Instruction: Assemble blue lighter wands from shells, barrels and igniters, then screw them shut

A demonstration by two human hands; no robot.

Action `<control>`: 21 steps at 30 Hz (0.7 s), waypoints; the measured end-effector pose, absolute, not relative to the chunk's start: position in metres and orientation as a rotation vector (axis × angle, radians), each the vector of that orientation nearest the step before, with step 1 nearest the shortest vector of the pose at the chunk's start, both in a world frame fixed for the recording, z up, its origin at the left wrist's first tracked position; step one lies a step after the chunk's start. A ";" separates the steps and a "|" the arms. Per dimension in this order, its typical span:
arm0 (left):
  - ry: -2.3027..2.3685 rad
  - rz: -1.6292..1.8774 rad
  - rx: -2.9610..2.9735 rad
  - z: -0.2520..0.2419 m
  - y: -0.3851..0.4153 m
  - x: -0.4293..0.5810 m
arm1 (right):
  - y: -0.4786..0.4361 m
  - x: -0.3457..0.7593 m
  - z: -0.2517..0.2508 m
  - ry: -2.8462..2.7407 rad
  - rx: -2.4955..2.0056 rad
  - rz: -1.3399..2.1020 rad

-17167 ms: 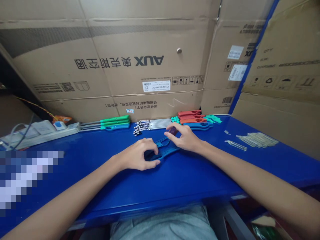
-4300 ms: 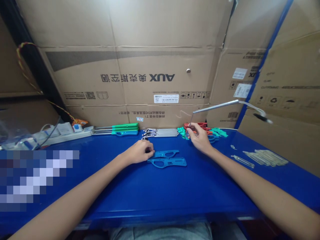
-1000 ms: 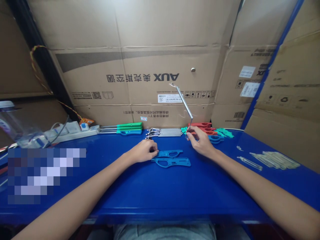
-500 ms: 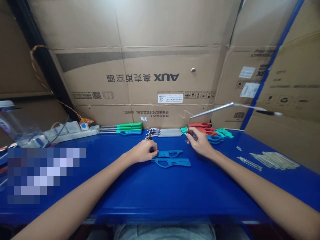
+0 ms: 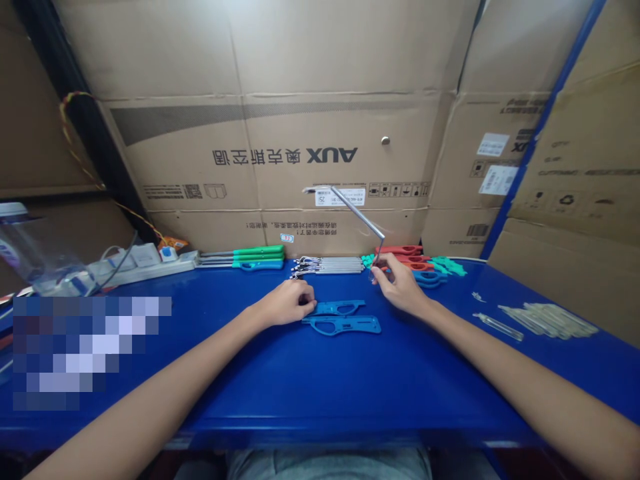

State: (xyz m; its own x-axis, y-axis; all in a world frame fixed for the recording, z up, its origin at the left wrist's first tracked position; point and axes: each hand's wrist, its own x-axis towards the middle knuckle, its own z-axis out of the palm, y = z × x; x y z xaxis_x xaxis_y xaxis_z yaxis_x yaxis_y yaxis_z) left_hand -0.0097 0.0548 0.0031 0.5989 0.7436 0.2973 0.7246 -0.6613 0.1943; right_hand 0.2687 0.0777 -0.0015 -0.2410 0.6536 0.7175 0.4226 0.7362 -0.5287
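We find the right hand (image 5: 401, 285) closed to a pinch, thumb and fingertips holding the lower end of a slender steel tube (image 5: 359, 213). The tube rises at a tilt, up and to the left, clear of the bench. The left hand (image 5: 287, 302) is loosely curled, with its fingertips touching the left end of the upper of two blue plastic lighter shells (image 5: 340, 307). We cannot tell whether those fingers hold anything small.

The lower blue shell (image 5: 345, 325) lies flat, just below and nearly parallel to the upper one, on the blue workbench (image 5: 320, 393). Along the back edge, from left to right, we record a row of green-handled lighters (image 5: 257, 255), a stack of metal tube assemblies (image 5: 327, 265) and a pile of red shells (image 5: 400, 257). Teal plastic parts (image 5: 450, 266) lie beside the red shells. Clear plastic tubes (image 5: 547, 320) lie at the right. A power strip (image 5: 145, 259) sits at the back left, below an AUX cardboard carton (image 5: 285, 157).
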 end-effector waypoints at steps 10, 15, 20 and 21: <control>1.274 0.550 2.752 0.002 0.056 -0.010 | 0.087 0.270 -0.008 -1.800 -0.899 0.402; 1.272 0.555 2.753 0.002 0.056 -0.010 | 0.087 0.269 -0.012 -1.875 -0.887 0.366; 1.268 0.554 2.760 0.002 0.056 -0.010 | 0.082 0.267 -0.010 -1.982 -0.877 0.238; 1.269 0.556 2.761 0.002 0.056 -0.010 | 0.081 0.267 -0.010 -2.001 -0.875 0.214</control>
State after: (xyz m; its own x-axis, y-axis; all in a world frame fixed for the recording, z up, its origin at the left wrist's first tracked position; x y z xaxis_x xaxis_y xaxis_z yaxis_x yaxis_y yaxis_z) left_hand -0.0101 0.0559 0.0022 0.5982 0.7432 0.2998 0.7242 -0.6615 0.1947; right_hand 0.2667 0.0809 -0.0096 -0.3319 0.6551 0.6787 0.4969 0.7330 -0.4645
